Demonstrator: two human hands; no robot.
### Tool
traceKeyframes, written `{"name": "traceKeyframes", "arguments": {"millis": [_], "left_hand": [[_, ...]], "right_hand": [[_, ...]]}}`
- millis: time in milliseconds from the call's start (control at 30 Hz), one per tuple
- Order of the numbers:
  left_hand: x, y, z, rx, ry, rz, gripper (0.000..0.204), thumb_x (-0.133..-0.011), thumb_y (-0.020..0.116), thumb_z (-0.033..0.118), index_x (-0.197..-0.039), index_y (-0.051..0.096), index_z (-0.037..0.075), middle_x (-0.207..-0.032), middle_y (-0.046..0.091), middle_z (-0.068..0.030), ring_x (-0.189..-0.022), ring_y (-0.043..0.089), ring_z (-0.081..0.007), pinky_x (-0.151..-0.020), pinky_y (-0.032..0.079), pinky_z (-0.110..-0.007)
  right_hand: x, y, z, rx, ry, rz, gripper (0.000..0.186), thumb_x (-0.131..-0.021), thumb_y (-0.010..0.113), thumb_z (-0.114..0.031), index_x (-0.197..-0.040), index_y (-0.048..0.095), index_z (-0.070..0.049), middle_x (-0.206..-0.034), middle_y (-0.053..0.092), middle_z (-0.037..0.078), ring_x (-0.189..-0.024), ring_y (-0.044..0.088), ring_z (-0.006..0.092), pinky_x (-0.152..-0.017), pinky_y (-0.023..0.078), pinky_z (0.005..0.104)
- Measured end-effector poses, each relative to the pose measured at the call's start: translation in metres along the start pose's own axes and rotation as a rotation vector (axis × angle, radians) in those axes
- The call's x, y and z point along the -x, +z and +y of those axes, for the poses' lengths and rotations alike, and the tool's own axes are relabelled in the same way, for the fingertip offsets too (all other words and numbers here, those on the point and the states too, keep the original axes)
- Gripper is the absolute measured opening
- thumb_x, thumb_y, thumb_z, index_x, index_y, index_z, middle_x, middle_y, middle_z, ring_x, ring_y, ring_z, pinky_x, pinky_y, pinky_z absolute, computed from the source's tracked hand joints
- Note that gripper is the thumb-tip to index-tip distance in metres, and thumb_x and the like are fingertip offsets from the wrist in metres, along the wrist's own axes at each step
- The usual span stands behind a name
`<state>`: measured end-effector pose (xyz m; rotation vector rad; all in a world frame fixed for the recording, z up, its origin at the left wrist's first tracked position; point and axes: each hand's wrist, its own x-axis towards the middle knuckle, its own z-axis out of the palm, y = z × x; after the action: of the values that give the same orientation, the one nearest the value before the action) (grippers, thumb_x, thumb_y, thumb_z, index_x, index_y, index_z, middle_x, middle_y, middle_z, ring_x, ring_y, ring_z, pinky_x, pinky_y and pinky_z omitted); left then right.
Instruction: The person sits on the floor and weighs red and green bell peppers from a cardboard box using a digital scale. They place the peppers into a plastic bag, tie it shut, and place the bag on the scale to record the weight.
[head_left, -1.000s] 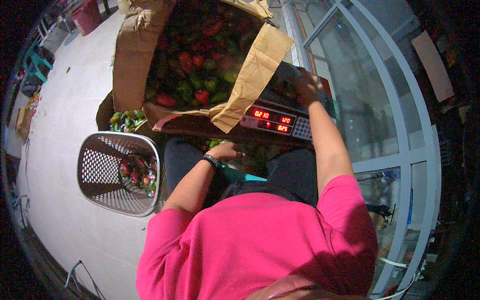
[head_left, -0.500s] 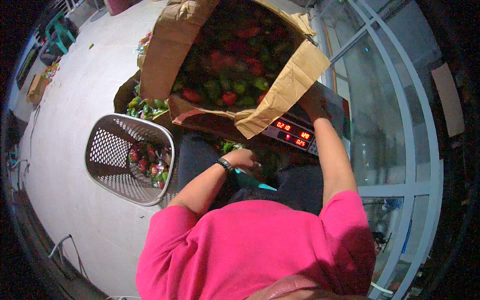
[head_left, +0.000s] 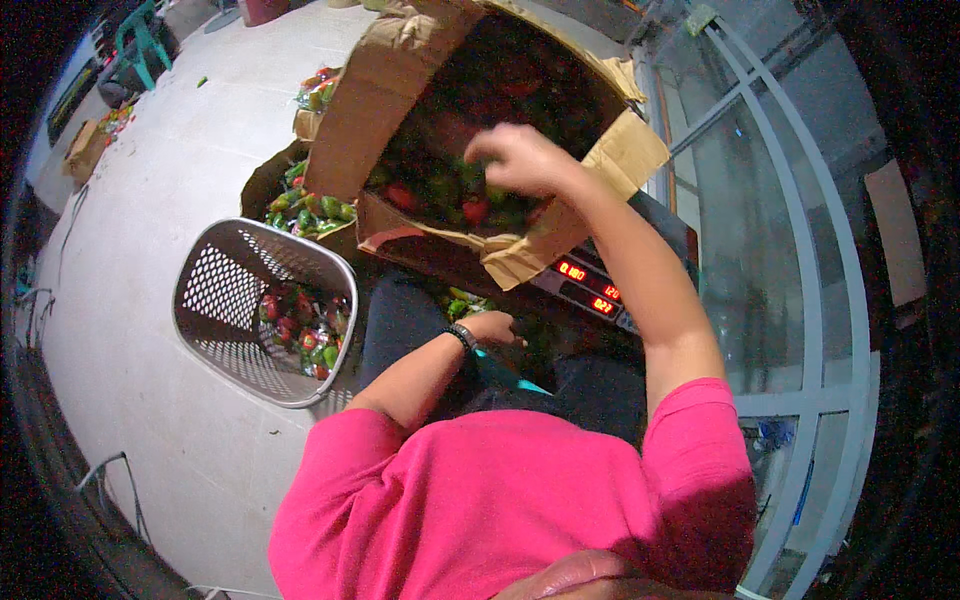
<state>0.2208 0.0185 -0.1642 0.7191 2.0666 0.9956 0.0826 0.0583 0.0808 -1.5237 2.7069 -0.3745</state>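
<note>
Half a second ago the right hand (head_left: 520,160) lay low at the flap edge of the large brown cardboard box (head_left: 390,110), near the scale; now it is lifted over the open box, above the heap of red and green peppers (head_left: 440,195) inside. Its fingers curl downward, loosely gathered; whether they pinch a pepper I cannot tell, since the back of the hand hides the fingertips. The camera has also swung, so the box sits more central.

Down by the lap, the left hand (head_left: 492,327), with a dark band at the wrist, has barely shifted. It rests half closed beside a few green peppers (head_left: 462,300) under the box's front edge, touching or just beside them; its grip is not clear either.

The box stands tilted on the dark weighing scale with a red lit display (head_left: 590,290), flaps folded outward, probably so the peppers stay within easy reach. A white perforated plastic basket (head_left: 215,290) stands on the pale floor at the person's left, holding a small batch of red and green peppers, near enough to drop into. A second heap of green peppers (head_left: 305,205) lies in another brown carton just behind the basket.
</note>
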Motion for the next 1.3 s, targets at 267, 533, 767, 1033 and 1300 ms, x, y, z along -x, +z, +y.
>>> {"name": "traceKeyframes", "arguments": {"millis": [267,533,767,1033,1300], "left_hand": [[0.015,-0.019,0.014,-0.008,-0.034,0.016,0.05,-0.073,0.056,0.041,-0.09,0.056,-0.005,-0.083,0.06,-0.0168,-0.078,0.058,-0.0274,-0.065,0.045,-0.036],[0.025,-0.032,0.019,0.068,0.227,0.446,0.039,-0.074,0.054,0.038,-0.093,0.058,0.004,-0.089,0.058,-0.0192,-0.083,0.055,-0.0319,-0.069,0.044,-0.038],[0.025,-0.041,-0.001,0.204,0.0,0.562,0.037,-0.073,0.054,0.038,-0.089,0.059,0.004,-0.083,0.059,-0.0176,-0.08,0.056,-0.0322,-0.069,0.043,-0.038],[0.009,-0.034,0.0,0.231,0.117,0.531,0.039,-0.073,0.055,0.035,-0.102,0.054,0.009,-0.094,0.057,-0.0175,-0.09,0.053,-0.0325,-0.076,0.042,-0.037],[0.011,-0.035,-0.006,0.244,0.132,0.369,0.049,-0.074,0.055,0.044,-0.107,0.051,0.008,-0.101,0.057,-0.0136,-0.09,0.055,-0.0275,-0.079,0.042,-0.033]], "right_hand": [[-0.052,0.028,0.071,0.365,0.548,-0.207,0.063,-0.067,0.063,-0.033,-0.12,0.038,-0.01,-0.122,0.04,0.017,-0.111,0.04,0.0311,-0.088,0.038,0.0381],[-0.038,0.041,0.15,0.377,0.784,-0.419,0.035,-0.073,0.052,-0.021,-0.104,0.053,-0.007,-0.11,0.05,0.016,-0.099,0.05,0.0291,-0.081,0.041,0.0369],[-0.044,0.0,0.099,0.26,0.827,-0.16,0.029,-0.066,0.055,-0.016,-0.092,0.061,-0.006,-0.101,0.056,0.016,-0.099,0.052,0.0296,-0.082,0.042,0.0364],[-0.07,0.047,0.163,0.509,0.578,0.183,0.035,-0.077,0.049,-0.03,-0.1,0.056,-0.005,-0.113,0.049,0.016,-0.1,0.049,0.0323,-0.085,0.04,0.0394],[-0.081,0.008,0.126,0.6,0.348,0.473,0.031,-0.079,0.044,-0.019,-0.106,0.053,-0.007,-0.108,0.052,0.016,-0.094,0.052,0.0346,-0.078,0.043,0.0433]]}}
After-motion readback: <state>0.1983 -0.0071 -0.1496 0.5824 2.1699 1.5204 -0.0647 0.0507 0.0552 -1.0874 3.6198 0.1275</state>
